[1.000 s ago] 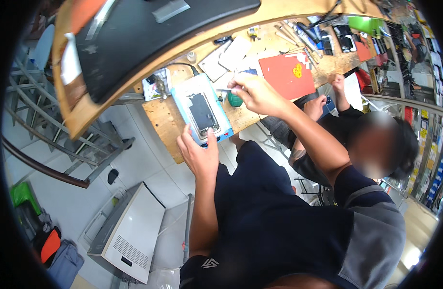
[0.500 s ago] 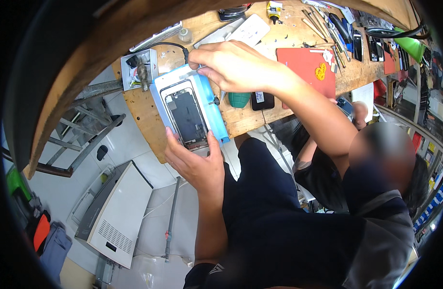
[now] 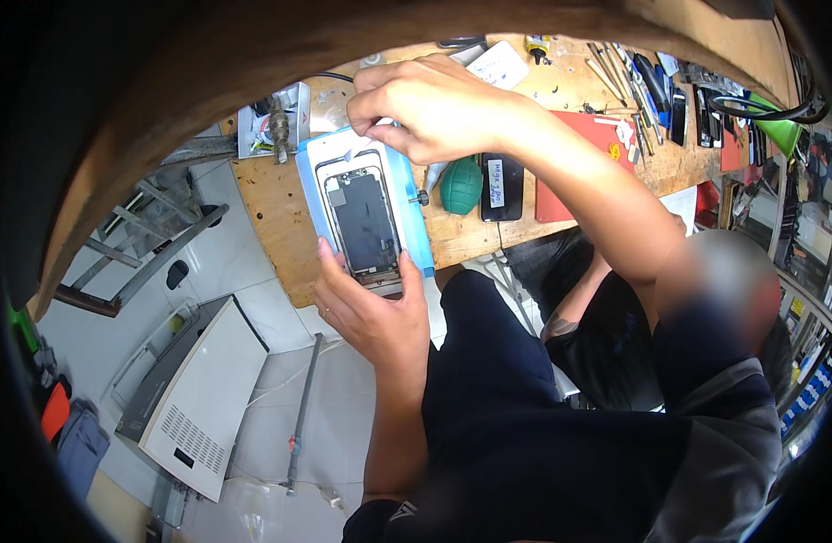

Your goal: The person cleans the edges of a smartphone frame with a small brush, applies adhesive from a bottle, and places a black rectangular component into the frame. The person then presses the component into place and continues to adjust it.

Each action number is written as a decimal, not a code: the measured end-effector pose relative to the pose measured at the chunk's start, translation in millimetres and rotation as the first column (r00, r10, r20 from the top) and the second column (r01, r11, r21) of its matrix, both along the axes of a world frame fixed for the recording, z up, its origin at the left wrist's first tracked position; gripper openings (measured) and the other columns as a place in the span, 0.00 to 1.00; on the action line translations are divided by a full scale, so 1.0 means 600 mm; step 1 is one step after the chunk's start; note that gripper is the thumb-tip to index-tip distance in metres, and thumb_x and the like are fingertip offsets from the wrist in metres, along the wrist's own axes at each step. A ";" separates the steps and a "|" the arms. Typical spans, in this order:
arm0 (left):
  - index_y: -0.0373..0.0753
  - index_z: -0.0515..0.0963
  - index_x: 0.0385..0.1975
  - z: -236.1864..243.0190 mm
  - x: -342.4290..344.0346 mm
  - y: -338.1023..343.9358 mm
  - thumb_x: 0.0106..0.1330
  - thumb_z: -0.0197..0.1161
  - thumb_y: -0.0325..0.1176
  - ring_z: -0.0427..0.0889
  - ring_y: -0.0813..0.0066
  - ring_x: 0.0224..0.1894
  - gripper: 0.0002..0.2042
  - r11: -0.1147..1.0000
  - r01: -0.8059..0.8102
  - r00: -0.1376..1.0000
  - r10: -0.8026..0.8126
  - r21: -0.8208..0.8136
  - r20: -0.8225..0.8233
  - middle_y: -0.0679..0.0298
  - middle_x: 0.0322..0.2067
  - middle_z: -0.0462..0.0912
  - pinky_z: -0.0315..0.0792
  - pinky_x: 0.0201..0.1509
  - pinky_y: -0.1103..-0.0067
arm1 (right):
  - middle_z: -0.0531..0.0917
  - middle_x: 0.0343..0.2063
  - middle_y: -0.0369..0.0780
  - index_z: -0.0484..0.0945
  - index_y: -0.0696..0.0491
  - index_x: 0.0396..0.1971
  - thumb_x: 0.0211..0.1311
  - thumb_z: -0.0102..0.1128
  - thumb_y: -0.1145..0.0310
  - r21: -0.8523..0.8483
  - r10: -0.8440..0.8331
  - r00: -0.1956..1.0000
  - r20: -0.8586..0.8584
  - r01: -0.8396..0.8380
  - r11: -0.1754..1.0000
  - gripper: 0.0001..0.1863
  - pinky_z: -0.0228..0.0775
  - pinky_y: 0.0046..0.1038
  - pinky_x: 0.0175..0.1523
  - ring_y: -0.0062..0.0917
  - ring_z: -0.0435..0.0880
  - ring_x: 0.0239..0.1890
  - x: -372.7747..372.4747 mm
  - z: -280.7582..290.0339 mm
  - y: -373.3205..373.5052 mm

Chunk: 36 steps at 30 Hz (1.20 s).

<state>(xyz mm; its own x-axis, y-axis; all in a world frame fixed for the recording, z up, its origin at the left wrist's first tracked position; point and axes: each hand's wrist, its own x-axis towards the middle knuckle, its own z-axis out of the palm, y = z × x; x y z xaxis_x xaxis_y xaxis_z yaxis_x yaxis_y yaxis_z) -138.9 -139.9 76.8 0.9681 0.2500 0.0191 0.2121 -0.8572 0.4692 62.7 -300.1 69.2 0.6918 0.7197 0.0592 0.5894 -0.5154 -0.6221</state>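
Note:
A smartphone with its inside exposed, dark in the middle and silver round the rim, lies on a white-topped blue stand with a black side knob. My left hand grips the near end of the phone, with fingers on its left side and the thumb on its right. Above the stand's far end my right hand is closed in a pinch. What sits between those fingertips is too small to make out.
Right of the stand are a green squeeze bulb, a black phone with a white label and a red mat. A white box of small parts stands at left. Several slim tools lie far right. Another person's forearm shows at right.
The whole view has shifted, and the bench sits a little lower and further right. Both hands keep nearly the same places at the stand and phone. The other person's hand has slipped mostly behind my arm.

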 end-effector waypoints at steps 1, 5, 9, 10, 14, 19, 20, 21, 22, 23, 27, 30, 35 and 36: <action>0.29 0.60 0.74 0.000 0.000 0.000 0.57 0.78 0.35 0.76 0.49 0.53 0.45 1.000 -0.003 1.000 0.003 0.000 0.008 0.49 0.50 0.75 0.68 0.60 0.57 | 0.83 0.36 0.40 0.85 0.53 0.39 0.63 0.66 0.70 0.012 0.008 1.000 0.013 -0.008 1.000 0.06 0.77 0.42 0.45 0.40 0.86 0.44 0.003 0.000 0.005; 0.29 0.60 0.73 -0.004 0.002 -0.002 0.57 0.78 0.34 0.76 0.48 0.53 0.45 1.000 -0.013 0.999 0.014 -0.010 0.035 0.48 0.51 0.76 0.67 0.62 0.56 | 0.85 0.35 0.40 0.85 0.52 0.35 0.58 0.64 0.71 0.044 0.078 0.996 0.035 -0.079 0.996 0.06 0.78 0.45 0.44 0.42 0.88 0.43 0.013 -0.008 0.023; 0.28 0.61 0.73 -0.005 0.002 -0.004 0.56 0.78 0.33 0.75 0.48 0.54 0.45 0.999 -0.029 0.999 0.029 -0.039 0.022 0.47 0.52 0.76 0.67 0.64 0.56 | 0.85 0.35 0.39 0.85 0.52 0.35 0.58 0.64 0.71 0.046 0.104 0.994 -0.038 -0.103 0.994 0.05 0.77 0.44 0.44 0.40 0.87 0.44 0.023 -0.014 0.021; 0.28 0.61 0.73 -0.005 0.002 -0.004 0.56 0.78 0.33 0.75 0.47 0.55 0.45 0.998 -0.031 0.999 0.032 -0.047 0.017 0.47 0.52 0.76 0.67 0.64 0.56 | 0.85 0.35 0.38 0.85 0.52 0.34 0.59 0.64 0.70 0.055 0.108 0.992 -0.059 -0.105 0.993 0.05 0.77 0.44 0.44 0.40 0.87 0.44 0.024 -0.015 0.020; 0.28 0.61 0.73 -0.002 0.004 -0.005 0.56 0.77 0.31 0.75 0.47 0.55 0.44 0.997 -0.038 0.999 0.038 -0.063 -0.001 0.46 0.53 0.76 0.67 0.64 0.56 | 0.84 0.36 0.38 0.84 0.52 0.34 0.60 0.65 0.70 0.077 0.115 0.989 -0.088 -0.108 0.991 0.04 0.76 0.43 0.45 0.39 0.87 0.45 0.025 -0.019 0.018; 0.28 0.61 0.73 0.000 0.004 -0.005 0.56 0.77 0.31 0.75 0.47 0.56 0.44 0.997 -0.040 0.999 0.040 -0.069 -0.006 0.45 0.54 0.75 0.67 0.64 0.55 | 0.85 0.36 0.38 0.84 0.52 0.33 0.61 0.66 0.69 0.148 0.109 0.989 -0.099 -0.094 0.985 0.04 0.76 0.43 0.44 0.39 0.87 0.45 0.025 -0.024 0.012; 0.28 0.61 0.73 -0.001 0.004 -0.005 0.56 0.77 0.31 0.75 0.47 0.56 0.44 0.998 -0.032 0.999 0.033 -0.062 0.004 0.45 0.54 0.75 0.67 0.64 0.55 | 0.85 0.36 0.38 0.84 0.52 0.33 0.60 0.66 0.69 0.177 0.109 0.988 -0.109 -0.088 0.980 0.04 0.76 0.43 0.44 0.39 0.87 0.45 0.026 -0.025 0.011; 0.28 0.61 0.73 -0.002 0.003 -0.005 0.56 0.77 0.31 0.75 0.46 0.56 0.44 0.998 -0.025 1.000 0.026 -0.056 0.014 0.45 0.54 0.75 0.68 0.64 0.55 | 0.84 0.36 0.38 0.84 0.52 0.33 0.60 0.66 0.69 0.206 0.109 0.987 -0.119 -0.083 0.975 0.04 0.76 0.43 0.44 0.39 0.87 0.45 0.026 -0.027 0.010; 0.28 0.61 0.73 -0.002 0.002 -0.006 0.56 0.77 0.31 0.75 0.46 0.56 0.44 0.998 -0.027 1.000 0.028 -0.055 0.013 0.44 0.54 0.74 0.67 0.64 0.55 | 0.84 0.36 0.38 0.84 0.51 0.33 0.60 0.66 0.69 0.187 0.114 0.987 -0.113 -0.092 0.978 0.04 0.76 0.43 0.44 0.39 0.87 0.45 0.026 -0.029 0.010; 0.28 0.61 0.73 -0.003 0.002 -0.006 0.56 0.77 0.31 0.75 0.46 0.56 0.44 0.998 -0.029 0.999 0.029 -0.055 0.013 0.44 0.55 0.74 0.67 0.64 0.55 | 0.84 0.35 0.38 0.84 0.51 0.33 0.60 0.66 0.69 0.167 0.119 0.987 -0.107 -0.101 0.981 0.04 0.76 0.43 0.43 0.39 0.87 0.44 0.026 -0.031 0.011; 0.28 0.61 0.73 -0.003 0.003 -0.006 0.55 0.77 0.31 0.75 0.47 0.56 0.45 0.999 -0.026 1.000 0.026 -0.046 0.012 0.44 0.54 0.75 0.68 0.63 0.55 | 0.84 0.35 0.38 0.85 0.51 0.33 0.60 0.66 0.69 0.149 0.129 0.988 -0.091 -0.114 0.982 0.04 0.75 0.43 0.43 0.39 0.87 0.44 0.026 -0.041 0.020; 0.28 0.61 0.73 -0.002 0.004 -0.006 0.55 0.78 0.31 0.75 0.47 0.55 0.45 0.999 -0.015 1.000 0.015 -0.050 0.009 0.45 0.54 0.75 0.68 0.63 0.55 | 0.84 0.35 0.38 0.85 0.50 0.33 0.60 0.65 0.69 0.166 0.158 0.984 -0.079 -0.144 0.976 0.04 0.75 0.43 0.42 0.38 0.87 0.43 0.029 -0.048 0.023; 0.27 0.61 0.73 0.000 0.004 -0.006 0.56 0.78 0.31 0.76 0.47 0.55 0.45 0.999 -0.023 1.000 0.024 -0.037 0.007 0.45 0.54 0.76 0.68 0.63 0.56 | 0.83 0.34 0.38 0.84 0.50 0.32 0.59 0.65 0.70 0.192 0.187 0.977 -0.101 -0.166 0.967 0.03 0.75 0.43 0.41 0.39 0.86 0.42 0.036 -0.057 0.022; 0.27 0.60 0.73 -0.001 0.005 -0.005 0.56 0.78 0.31 0.76 0.47 0.55 0.45 0.999 -0.025 1.000 0.026 -0.043 0.008 0.45 0.54 0.76 0.68 0.63 0.56 | 0.83 0.34 0.38 0.84 0.50 0.32 0.59 0.65 0.70 0.204 0.202 0.975 -0.090 -0.181 0.962 0.03 0.75 0.43 0.41 0.39 0.86 0.42 0.037 -0.059 0.021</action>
<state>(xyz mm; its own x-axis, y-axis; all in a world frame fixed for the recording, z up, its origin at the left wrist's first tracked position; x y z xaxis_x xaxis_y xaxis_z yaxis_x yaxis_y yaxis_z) -136.2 -143.0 76.5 0.9612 0.2753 0.0165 0.2293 -0.8309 0.5070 85.0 -287.3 34.0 0.5521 0.8215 0.1425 0.5884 -0.2628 -0.7647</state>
